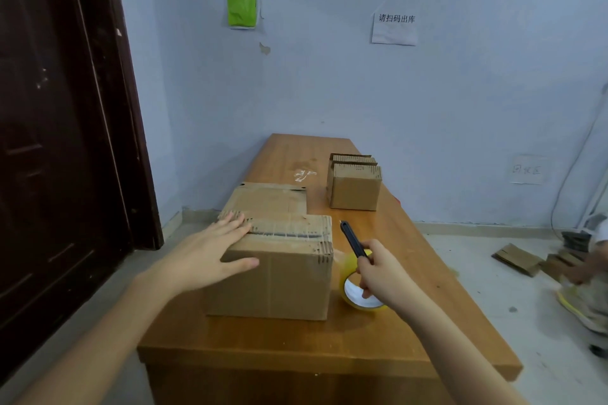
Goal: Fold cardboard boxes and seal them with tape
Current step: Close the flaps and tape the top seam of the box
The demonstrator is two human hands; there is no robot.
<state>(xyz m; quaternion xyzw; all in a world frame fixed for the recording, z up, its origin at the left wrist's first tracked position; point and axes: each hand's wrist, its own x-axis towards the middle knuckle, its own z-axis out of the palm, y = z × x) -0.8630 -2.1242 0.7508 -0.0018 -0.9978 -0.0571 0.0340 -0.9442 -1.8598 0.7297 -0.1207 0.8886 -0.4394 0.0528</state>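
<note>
two hands at work: my left hand (215, 245) lies flat, fingers spread, on the box (276, 270) on the desk (411, 332), while my right hand (378, 270) grips a cutter (352, 239) beside the tape (353, 286).

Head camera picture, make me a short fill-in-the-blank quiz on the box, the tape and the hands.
1. The left hand rests flat on the near cardboard box, whose top flaps are ____.
2. The right hand grips a black ____.
3. The roll of tape lies on the wooden table, to the ____ of that box.

Missing words: closed; cutter; right
</note>
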